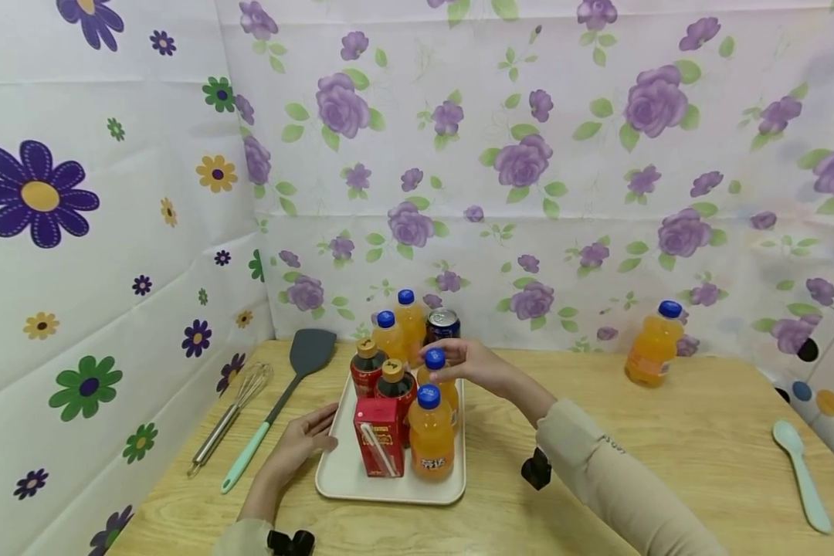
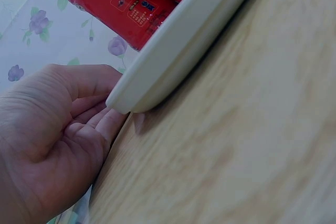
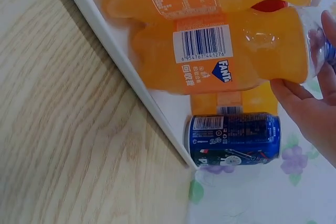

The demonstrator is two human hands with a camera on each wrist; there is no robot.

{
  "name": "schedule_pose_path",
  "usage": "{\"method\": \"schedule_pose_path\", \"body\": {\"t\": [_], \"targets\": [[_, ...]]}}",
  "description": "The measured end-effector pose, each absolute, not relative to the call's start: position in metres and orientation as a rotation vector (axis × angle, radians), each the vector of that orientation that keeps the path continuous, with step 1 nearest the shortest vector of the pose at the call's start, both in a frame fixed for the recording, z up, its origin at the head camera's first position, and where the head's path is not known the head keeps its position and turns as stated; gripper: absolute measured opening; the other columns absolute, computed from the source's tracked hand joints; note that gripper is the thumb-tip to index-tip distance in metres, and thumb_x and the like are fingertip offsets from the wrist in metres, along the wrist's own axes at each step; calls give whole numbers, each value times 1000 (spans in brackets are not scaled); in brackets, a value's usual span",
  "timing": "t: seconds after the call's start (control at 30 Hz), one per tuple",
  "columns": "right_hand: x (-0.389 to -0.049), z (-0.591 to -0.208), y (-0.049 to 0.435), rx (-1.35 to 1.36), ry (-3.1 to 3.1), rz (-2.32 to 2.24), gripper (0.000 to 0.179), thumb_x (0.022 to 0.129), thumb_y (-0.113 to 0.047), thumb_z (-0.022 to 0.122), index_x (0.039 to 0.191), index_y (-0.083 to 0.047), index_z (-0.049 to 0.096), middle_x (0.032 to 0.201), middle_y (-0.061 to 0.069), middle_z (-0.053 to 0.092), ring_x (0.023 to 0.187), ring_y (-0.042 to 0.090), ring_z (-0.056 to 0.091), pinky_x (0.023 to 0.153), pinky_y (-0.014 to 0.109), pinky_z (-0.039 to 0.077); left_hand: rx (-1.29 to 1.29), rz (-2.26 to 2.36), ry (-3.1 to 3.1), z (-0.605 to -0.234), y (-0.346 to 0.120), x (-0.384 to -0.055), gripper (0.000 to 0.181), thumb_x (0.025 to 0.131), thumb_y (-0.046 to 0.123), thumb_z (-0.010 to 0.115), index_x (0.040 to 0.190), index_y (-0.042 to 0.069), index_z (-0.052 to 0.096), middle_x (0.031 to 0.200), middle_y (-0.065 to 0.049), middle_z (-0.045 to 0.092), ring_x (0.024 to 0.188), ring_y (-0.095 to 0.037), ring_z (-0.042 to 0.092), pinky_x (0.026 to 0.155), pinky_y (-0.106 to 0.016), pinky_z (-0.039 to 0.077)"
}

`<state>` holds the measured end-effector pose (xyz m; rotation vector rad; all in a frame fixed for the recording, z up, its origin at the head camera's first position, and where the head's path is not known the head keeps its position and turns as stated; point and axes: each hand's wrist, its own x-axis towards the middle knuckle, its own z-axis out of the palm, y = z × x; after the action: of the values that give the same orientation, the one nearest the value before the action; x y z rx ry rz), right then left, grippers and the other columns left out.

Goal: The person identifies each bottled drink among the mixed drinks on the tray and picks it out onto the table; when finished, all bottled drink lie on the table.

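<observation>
My right hand (image 1: 467,363) holds a Fanta orange soda bottle (image 3: 252,45) near its blue cap; the bottle stands upright on the right side of a cream tray (image 1: 340,488). My left hand (image 1: 300,442) grips the left rim of the tray, with fingertips partly under the edge in the left wrist view. Also on the tray are a front orange soda bottle (image 1: 431,440), a red drink carton (image 1: 378,436) with a straw, two dark red-labelled bottles with gold caps (image 1: 394,378), two orange bottles at the back (image 1: 387,336) and a dark blue can (image 3: 236,139).
A metal whisk (image 1: 229,417) and a spatula (image 1: 278,417) with a mint handle lie left of the tray. Another orange soda bottle (image 1: 653,347) stands at the back right of the wooden table (image 1: 563,510). A mint spoon (image 1: 802,475) lies at the far right.
</observation>
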<state>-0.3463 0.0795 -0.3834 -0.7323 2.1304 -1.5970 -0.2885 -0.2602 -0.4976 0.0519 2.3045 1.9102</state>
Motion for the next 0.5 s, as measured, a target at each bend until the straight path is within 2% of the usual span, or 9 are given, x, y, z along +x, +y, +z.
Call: {"method": "schedule_pose_path", "body": {"t": [0.3,0.5], "targets": [[-345,-381,78,-720,2197,-1581,50,87,-19,72,134,-7,58,128,14,67,113,23,66,102,43,54,46,1910,2301,-497,-261,-288,71,82,-7,63,148,-1,39,155,-21,37,144,-35,35,104,-25,51],[-342,-368,83,-740,2200,-1633,48,89,-18,70,134,-7,57,133,18,62,116,24,64,104,44,53,55,1912,2299,-498,-261,-289,70,82,-7,63,148,-1,38,155,-21,36,145,-35,35,107,-26,49]]}}
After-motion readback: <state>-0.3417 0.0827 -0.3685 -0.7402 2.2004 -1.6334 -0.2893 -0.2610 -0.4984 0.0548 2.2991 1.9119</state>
